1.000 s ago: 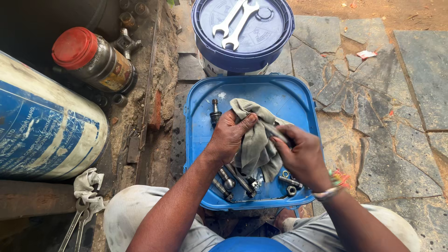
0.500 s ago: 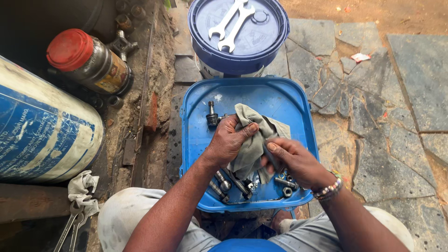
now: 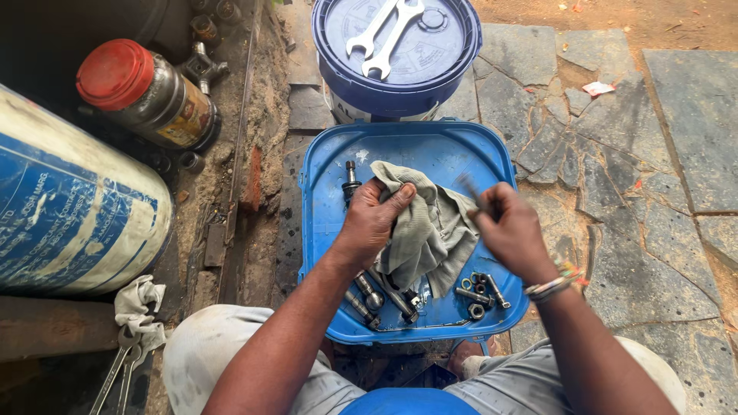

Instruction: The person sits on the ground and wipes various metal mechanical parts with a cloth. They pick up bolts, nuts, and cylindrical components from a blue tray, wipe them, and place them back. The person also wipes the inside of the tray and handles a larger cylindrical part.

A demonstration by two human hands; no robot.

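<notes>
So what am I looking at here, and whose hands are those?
The camera sits on a person's head and looks down, so you see their own two arms and knees. Their left hand grips a grey rag. Their right hand pinches something thin, too blurred to name. Both hands are over a blue tray with bolts and nuts lying in it. Past the tray stands a blue bucket with two wrenches on its lid. On the left lie a big blue-and-white drum and a jar with a red lid.
</notes>
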